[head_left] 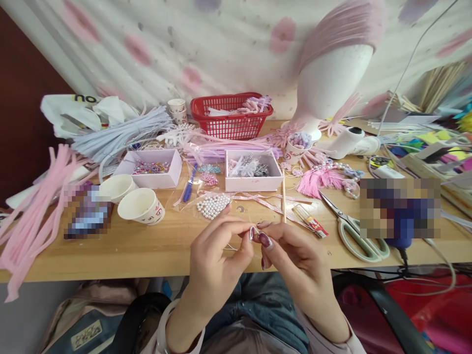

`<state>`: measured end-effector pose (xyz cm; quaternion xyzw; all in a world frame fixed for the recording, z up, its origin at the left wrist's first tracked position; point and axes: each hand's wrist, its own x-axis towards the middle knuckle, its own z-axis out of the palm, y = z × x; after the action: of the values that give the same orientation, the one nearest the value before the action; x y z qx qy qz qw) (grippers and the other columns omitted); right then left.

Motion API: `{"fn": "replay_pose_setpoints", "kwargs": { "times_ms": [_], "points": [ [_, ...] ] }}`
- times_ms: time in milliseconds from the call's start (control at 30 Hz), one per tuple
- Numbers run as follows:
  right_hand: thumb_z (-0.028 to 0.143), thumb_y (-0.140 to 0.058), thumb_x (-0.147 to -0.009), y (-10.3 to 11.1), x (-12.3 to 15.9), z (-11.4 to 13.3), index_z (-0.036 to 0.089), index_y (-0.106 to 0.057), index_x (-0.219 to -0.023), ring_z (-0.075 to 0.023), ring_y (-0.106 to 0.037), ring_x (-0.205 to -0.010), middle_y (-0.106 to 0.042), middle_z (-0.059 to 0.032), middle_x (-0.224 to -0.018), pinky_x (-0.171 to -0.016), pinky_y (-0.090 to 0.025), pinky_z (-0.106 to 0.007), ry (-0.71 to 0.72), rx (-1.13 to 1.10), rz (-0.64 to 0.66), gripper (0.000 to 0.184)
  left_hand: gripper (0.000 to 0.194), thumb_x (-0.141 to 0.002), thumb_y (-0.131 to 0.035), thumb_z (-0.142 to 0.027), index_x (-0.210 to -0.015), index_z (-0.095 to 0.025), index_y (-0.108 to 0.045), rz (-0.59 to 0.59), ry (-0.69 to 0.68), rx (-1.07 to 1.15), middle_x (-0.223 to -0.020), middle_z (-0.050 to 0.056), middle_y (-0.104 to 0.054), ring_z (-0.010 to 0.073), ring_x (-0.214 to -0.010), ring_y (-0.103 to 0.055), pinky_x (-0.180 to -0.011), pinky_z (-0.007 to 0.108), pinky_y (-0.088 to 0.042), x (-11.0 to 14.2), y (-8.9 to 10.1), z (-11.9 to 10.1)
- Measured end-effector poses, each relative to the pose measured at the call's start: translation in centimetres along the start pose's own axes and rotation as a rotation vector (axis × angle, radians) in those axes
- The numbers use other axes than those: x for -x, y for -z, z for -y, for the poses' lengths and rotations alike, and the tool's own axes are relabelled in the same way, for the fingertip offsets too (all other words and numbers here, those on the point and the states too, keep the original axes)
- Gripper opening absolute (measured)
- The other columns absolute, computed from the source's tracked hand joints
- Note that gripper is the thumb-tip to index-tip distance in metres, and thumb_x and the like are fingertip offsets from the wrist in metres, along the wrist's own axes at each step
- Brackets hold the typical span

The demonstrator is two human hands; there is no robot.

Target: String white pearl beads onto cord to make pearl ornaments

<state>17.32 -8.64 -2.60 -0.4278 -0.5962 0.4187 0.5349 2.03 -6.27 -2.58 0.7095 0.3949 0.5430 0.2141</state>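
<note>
My left hand (221,258) and my right hand (298,268) meet over the front edge of the table, fingertips pinched together. Whatever small pale item sits between them is too tiny and covered to name. A thin white thread (231,247) shows beside my left fingers. Just beyond lies a clear bag of white pearl beads (213,206), with pink beads (210,180) and blue beads (209,168) behind it. A thin wooden stick (283,201) and a small clear packet with a red-and-yellow label (311,222) rest past my right hand.
Scissors (357,233) lie at the right. White boxes (253,184) (162,177) hold beads and trinkets; paper cups (142,206) stand left. Behind are a red basket (232,125), pink and lilac strips (228,147) and a foam head (328,78). Pink strips (40,216) overhang the left edge.
</note>
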Motion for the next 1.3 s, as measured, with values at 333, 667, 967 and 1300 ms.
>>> {"fn": "replay_pose_setpoints", "kwargs": {
  "times_ms": [333,667,967,1300],
  "points": [
    [0.027,-0.059,-0.1,0.0,0.0,-0.4,0.021,-0.068,-0.08,-0.0139,-0.058,-0.058,-0.063,0.0009,-0.066,-0.064,-0.049,-0.029,0.014,0.003,-0.018,0.023,0.018,-0.09,-0.058,-0.005,-0.095,-0.021,-0.062,-0.059,-0.094,-0.168,-0.089,-0.001,-0.068,0.0135,-0.086,-0.066,-0.104,0.038,-0.05,0.0,1.0,1.5],
    [0.023,-0.058,-0.101,-0.3,-0.1,-0.6,0.024,-0.068,-0.087,-0.0142,-0.061,-0.066,-0.062,0.0034,-0.064,-0.076,-0.049,-0.028,0.075,-0.006,-0.055,0.017,0.037,-0.102,-0.042,-0.02,-0.065,-0.021,-0.045,0.056,0.259,-0.018,-0.06,-0.003,-0.045,0.0127,-0.055,-0.045,-0.054,0.027,-0.037,0.3,1.9,1.0],
    [0.015,-0.056,-0.099,-0.2,0.0,-0.5,0.026,-0.07,-0.093,-0.0126,-0.059,-0.061,-0.063,0.0061,-0.064,-0.099,-0.044,-0.034,0.122,0.091,-0.005,0.019,0.012,-0.093,-0.066,-0.025,-0.093,-0.025,-0.079,0.076,0.409,0.392,-0.101,0.007,-0.07,0.0198,-0.097,-0.067,-0.083,0.028,-0.056,1.0,0.4,0.7],
    [0.014,-0.054,-0.099,-0.1,0.2,-0.2,0.023,-0.061,-0.084,-0.0119,-0.057,-0.062,-0.061,0.006,-0.066,-0.096,-0.044,-0.034,0.117,0.141,0.037,0.02,0.021,-0.087,-0.066,-0.01,-0.089,-0.026,-0.079,0.065,0.292,0.342,-0.09,0.002,-0.072,0.0154,-0.087,-0.07,-0.078,0.024,-0.057,0.6,0.8,0.3]
  ]
}}
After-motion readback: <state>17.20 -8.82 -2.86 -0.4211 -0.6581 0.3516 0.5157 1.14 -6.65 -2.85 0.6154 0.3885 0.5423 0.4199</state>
